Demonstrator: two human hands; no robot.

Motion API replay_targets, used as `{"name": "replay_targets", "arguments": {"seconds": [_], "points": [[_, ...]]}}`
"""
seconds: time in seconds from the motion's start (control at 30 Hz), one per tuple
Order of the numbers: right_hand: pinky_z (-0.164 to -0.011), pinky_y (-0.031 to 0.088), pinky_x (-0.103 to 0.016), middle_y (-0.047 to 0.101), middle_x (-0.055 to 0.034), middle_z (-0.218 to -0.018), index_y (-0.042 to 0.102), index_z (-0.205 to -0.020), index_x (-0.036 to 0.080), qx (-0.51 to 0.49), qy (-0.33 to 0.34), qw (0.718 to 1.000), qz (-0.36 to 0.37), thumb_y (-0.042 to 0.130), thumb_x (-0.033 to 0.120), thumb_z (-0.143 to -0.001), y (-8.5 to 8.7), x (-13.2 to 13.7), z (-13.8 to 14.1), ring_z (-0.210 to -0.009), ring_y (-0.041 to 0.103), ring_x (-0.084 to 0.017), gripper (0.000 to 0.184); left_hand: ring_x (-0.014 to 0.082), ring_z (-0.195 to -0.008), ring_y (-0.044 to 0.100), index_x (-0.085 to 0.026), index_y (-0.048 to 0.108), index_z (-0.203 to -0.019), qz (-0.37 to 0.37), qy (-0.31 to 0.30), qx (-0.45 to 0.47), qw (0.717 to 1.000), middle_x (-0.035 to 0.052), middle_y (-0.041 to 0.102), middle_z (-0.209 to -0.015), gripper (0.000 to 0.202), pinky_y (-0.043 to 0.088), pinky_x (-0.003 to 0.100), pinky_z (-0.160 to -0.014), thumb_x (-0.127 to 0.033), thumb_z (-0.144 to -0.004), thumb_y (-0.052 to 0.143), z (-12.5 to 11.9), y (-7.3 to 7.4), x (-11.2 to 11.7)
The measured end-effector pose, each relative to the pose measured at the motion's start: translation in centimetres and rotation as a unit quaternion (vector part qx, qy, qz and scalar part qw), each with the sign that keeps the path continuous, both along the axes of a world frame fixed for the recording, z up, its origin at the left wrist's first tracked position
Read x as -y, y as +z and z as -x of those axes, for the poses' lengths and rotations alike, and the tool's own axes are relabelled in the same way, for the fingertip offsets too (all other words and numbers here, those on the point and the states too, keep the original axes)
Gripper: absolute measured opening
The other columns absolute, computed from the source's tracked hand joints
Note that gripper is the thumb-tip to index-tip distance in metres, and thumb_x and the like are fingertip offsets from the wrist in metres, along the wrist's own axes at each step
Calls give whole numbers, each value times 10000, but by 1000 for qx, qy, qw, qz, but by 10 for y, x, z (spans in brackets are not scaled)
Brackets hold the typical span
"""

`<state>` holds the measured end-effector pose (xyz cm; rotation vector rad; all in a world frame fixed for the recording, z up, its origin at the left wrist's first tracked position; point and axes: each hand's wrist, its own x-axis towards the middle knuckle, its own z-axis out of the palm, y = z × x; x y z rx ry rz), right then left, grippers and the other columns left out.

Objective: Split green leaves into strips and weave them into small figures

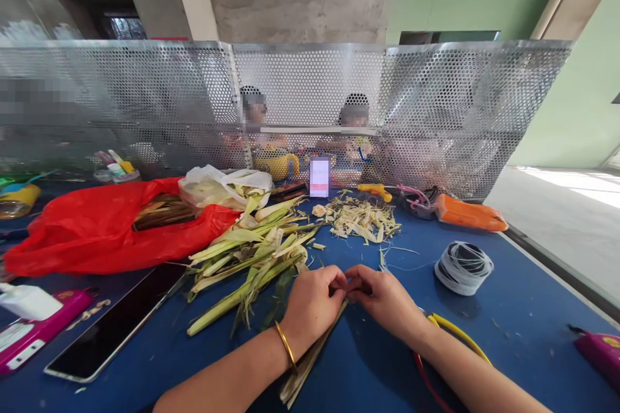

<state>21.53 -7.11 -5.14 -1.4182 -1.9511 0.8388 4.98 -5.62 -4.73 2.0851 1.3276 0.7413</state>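
A thin bundle of dry corn husks (312, 364) lies slantwise beneath my left forearm, its upper end at my fingertips. My left hand (312, 303), with a gold bangle at the wrist, is closed in a pinch on that end. Close against it, my right hand (385, 303) also pinches there with bent fingers; the exact contact is partly hidden. To the left of my hands is a loose pile of green and yellowish corn husks (252, 258). Beyond them sits a heap of husk scraps (363, 218). A spool of white twine (464, 268) stands to the right, a loose strand trailing toward the scraps.
Left are a red plastic bag (92, 226), a dark tablet or phone (121, 322) and a magenta power strip (43, 329). A lit phone (319, 177) stands before a perforated metal screen (310, 77). An orange packet (469, 213) lies right. People sit behind the screen.
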Motion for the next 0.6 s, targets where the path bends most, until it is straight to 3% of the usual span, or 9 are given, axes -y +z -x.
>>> {"name": "replay_targets", "arguments": {"seconds": [0.3, 0.47, 0.6], "points": [[-677, 464, -240, 732, 2, -816, 626, -961, 218, -3, 11, 1000, -23, 500, 103, -789, 1, 2, 4, -752, 673, -155, 242, 188, -780, 658, -218, 671, -855, -85, 2, -154, 984, 28, 726, -829, 154, 362, 261, -634, -143, -804, 546, 1, 0, 1], [-677, 469, -238, 733, 8, -825, 623, -987, 229, 4, 17, 999, -38, 512, 121, -802, 3, 3, 4, -754, 675, -151, 241, 179, -734, 654, -223, 682, -802, -103, 17, -146, 984, 19, 724, -781, 133, 335, 262, -601, -171, -819, 561, 3, -4, -1], [-717, 489, -253, 737, 0, -845, 617, -1018, 231, -37, 8, 999, -28, 502, 165, -820, 3, 3, 4, -790, 684, -159, 239, 157, -724, 653, -226, 686, -801, -140, 12, -81, 987, -1, 729, -791, 127, 359, 253, -621, -207, -846, 569, 5, -10, -5]]}}
